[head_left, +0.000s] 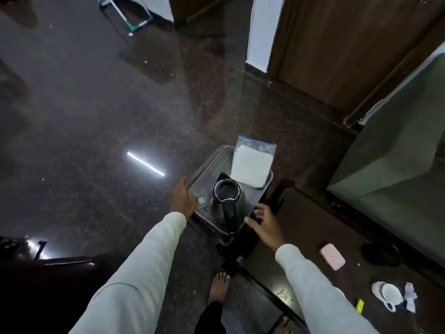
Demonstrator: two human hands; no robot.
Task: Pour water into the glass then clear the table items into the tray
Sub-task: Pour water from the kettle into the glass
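we grip the clear tray (261,192) by its left edge with our left hand (183,201), closed on the rim to steady it; right hand (263,225) open beside it. kettle (227,196), glass (200,200) and zip bag (252,162) already sit inside, off the desk (301,225).

Tray (261,192) between my hands: clear plastic, smooth. Kettle (227,197) in it: brushed metal body, glossy black plastic handle. Bag (252,162) beyond it: thin clear plastic, white fill. Floor (96,116) left of my left hand: polished speckled stone, mirror-glossy. Counter (305,227) right of my right hand: dark, glossy. My sleeves (149,256): pale matt cloth.
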